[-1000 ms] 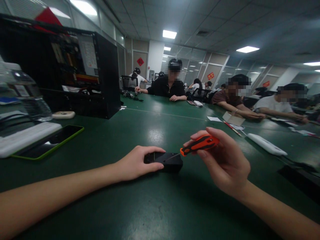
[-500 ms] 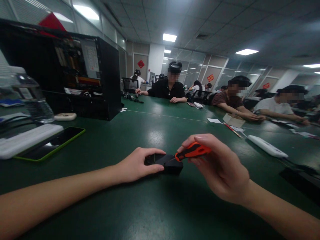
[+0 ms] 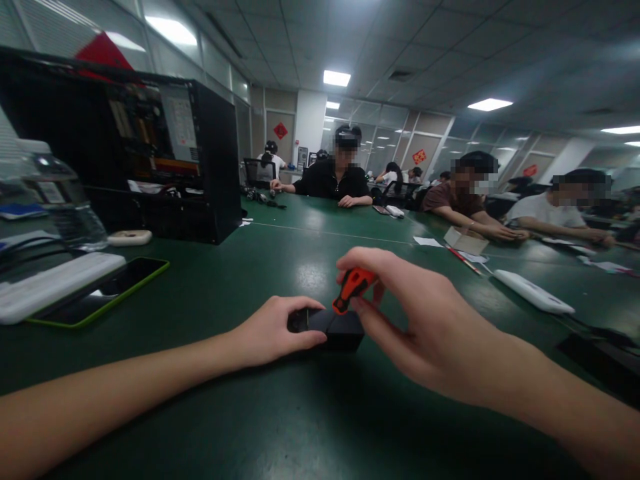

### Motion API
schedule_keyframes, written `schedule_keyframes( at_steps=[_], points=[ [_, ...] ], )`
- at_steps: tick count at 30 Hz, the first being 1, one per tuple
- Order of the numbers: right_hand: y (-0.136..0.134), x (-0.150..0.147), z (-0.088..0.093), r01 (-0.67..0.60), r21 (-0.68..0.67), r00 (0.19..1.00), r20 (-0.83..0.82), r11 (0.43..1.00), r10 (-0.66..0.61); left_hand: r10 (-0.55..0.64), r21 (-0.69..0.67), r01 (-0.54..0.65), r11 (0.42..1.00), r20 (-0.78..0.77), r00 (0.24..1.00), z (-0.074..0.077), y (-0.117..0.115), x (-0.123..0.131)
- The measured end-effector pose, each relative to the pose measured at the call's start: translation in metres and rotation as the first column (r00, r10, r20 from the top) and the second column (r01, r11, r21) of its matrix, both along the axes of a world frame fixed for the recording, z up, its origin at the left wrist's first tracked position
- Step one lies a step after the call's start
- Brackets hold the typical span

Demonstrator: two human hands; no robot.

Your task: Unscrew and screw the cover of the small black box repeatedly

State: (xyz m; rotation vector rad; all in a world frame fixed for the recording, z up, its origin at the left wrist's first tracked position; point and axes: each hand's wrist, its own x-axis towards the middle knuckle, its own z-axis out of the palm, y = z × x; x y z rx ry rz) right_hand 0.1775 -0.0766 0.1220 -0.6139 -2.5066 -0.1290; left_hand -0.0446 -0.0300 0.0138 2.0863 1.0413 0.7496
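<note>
A small black rectangular box-like device (image 3: 345, 329) lies on the green tabletop (image 3: 280, 413). Thumb and fingers of my left hand (image 3: 275, 330) clasp its left end from both sides, where a darker opening shows. Above the device, my right hand (image 3: 420, 320) grips an orange and black screwdriver (image 3: 353, 288) by its handle. The handle leans, its collar end pointing down and left toward the device's top. I cannot make out the thin shaft, nor whether the tip touches the device.
At left stand an open black computer case (image 3: 220, 160), a water bottle (image 3: 65, 200), a white power strip (image 3: 55, 283) and a green-edged phone (image 3: 125, 287). A white power strip (image 3: 533, 291) and small cardboard box (image 3: 465, 240) lie right. Other people (image 3: 340, 173) sit across the table.
My right hand has moved left and rolled over. The screwdriver has swung from lying nearly flat to a steeper tilt above the device. My left hand keeps its hold.
</note>
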Motion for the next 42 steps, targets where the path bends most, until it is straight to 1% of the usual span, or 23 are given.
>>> schedule_keyframes(
  at_steps=[3, 6, 8, 11, 13, 15, 19, 20, 23, 25, 29, 30, 33, 35, 37, 40, 42],
  points=[
    [0.011, -0.012, 0.016, 0.073, 0.005, 0.995, 0.07, 0.997, -0.074, 0.001, -0.02, -0.001, 1.0, -0.008, 1.0, 0.0, 0.001, -0.001],
    [0.024, -0.022, 0.028, 0.099, -0.017, 0.99, 0.102, 0.995, -0.096, -0.016, -0.058, 0.016, 0.998, -0.005, 1.0, 0.0, 0.003, -0.003],
    [0.029, -0.022, 0.037, 0.082, -0.067, 0.983, 0.173, 0.994, -0.069, -0.031, -0.081, 0.03, 0.996, -0.012, 0.999, 0.0, 0.005, -0.004],
    [0.031, -0.015, 0.05, 0.024, -0.142, 0.951, 0.308, 0.99, 0.021, -0.041, -0.099, 0.039, 0.994, -0.017, 0.999, 0.0, 0.007, -0.005],
    [0.031, -0.01, 0.056, -0.022, -0.143, 0.931, 0.358, 0.989, 0.073, -0.043, -0.097, 0.041, 0.994, -0.018, 0.999, 0.0, 0.007, -0.006],
    [0.033, -0.008, 0.057, -0.052, -0.123, 0.919, 0.383, 0.991, 0.095, -0.044, -0.082, 0.042, 0.996, -0.023, 0.999, -0.001, 0.007, -0.006],
    [0.037, -0.01, 0.05, 0.025, -0.051, 0.94, 0.341, 0.998, -0.006, -0.042, -0.075, 0.039, 0.996, -0.044, 0.998, -0.001, 0.006, -0.005],
    [0.037, -0.011, 0.048, 0.025, -0.046, 0.946, 0.325, 0.999, -0.008, -0.039, -0.077, 0.035, 0.996, -0.048, 0.998, 0.0, 0.006, -0.005],
    [0.037, -0.009, 0.048, -0.047, -0.09, 0.944, 0.322, 0.995, 0.074, -0.028, -0.065, 0.025, 0.998, -0.054, 0.998, 0.0, 0.005, -0.006],
    [0.037, -0.008, 0.049, -0.059, -0.107, 0.938, 0.334, 0.993, 0.092, -0.033, -0.063, 0.029, 0.998, -0.052, 0.998, 0.0, 0.005, -0.006],
    [0.038, -0.008, 0.048, 0.001, -0.063, 0.948, 0.319, 0.998, 0.019, -0.039, -0.072, 0.035, 0.997, -0.047, 0.998, 0.0, 0.005, -0.006],
    [0.038, -0.009, 0.049, -0.01, -0.071, 0.95, 0.309, 0.997, 0.032, -0.037, -0.07, 0.033, 0.997, -0.049, 0.998, 0.001, 0.005, -0.006],
    [0.035, -0.009, 0.053, -0.1, -0.15, 0.938, 0.315, 0.984, 0.144, -0.034, -0.065, 0.031, 0.997, -0.043, 0.999, 0.001, 0.005, -0.006],
    [0.032, -0.009, 0.056, -0.117, -0.197, 0.918, 0.353, 0.973, 0.182, -0.041, -0.072, 0.038, 0.997, -0.039, 0.998, 0.001, 0.005, -0.006],
    [0.03, -0.007, 0.058, -0.079, -0.2, 0.911, 0.383, 0.977, 0.152, -0.05, -0.07, 0.048, 0.996, -0.036, 0.998, 0.001, 0.006, -0.006],
    [0.029, -0.005, 0.057, 0.013, -0.168, 0.926, 0.375, 0.986, 0.052, -0.059, -0.07, 0.056, 0.996, -0.034, 0.998, 0.0, 0.006, -0.006],
    [0.029, -0.005, 0.055, 0.0, -0.163, 0.933, 0.356, 0.987, 0.059, -0.056, -0.074, 0.053, 0.996, -0.037, 0.998, 0.0, 0.005, -0.006]
  ],
)
